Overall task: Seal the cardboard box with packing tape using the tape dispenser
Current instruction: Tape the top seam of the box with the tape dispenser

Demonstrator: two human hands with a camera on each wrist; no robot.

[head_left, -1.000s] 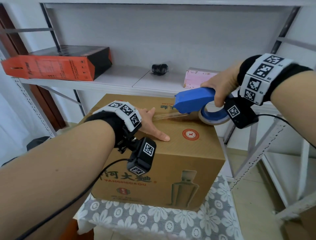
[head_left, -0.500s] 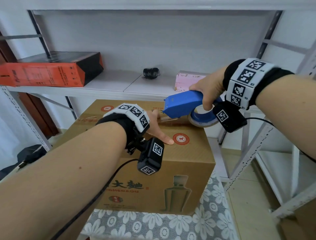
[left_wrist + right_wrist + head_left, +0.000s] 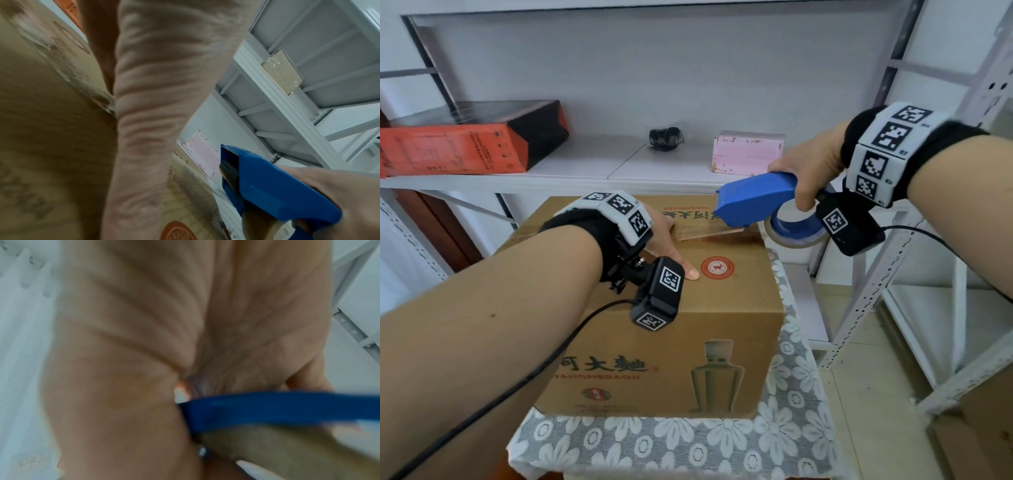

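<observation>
A brown cardboard box (image 3: 726, 315) with a red round seal and a bottle print stands on a flowered cloth. My left hand (image 3: 671, 246) lies flat on its top, fingers straight, pressing the flap; the left wrist view shows the palm (image 3: 148, 97) against the box top (image 3: 41, 129). My right hand (image 3: 808, 174) grips the blue tape dispenser (image 3: 753, 198) above the box's far right corner. A strip of clear tape (image 3: 709, 233) runs from the dispenser down to the box top. The dispenser (image 3: 267, 186) also shows in the left wrist view, and its blue edge (image 3: 277, 407) in the blurred right wrist view.
A white metal shelf (image 3: 585, 164) behind the box carries an orange and black carton (image 3: 465, 144), a small black object (image 3: 666, 137) and a pink box (image 3: 746, 152). A grey perforated rack post (image 3: 887, 246) stands to the right. The flowered cloth (image 3: 688, 442) covers the stand.
The dispenser has drawn rightward and slightly back along the box top, pulling out more tape. My left hand has stayed flat on the box. The view has tilted down.
</observation>
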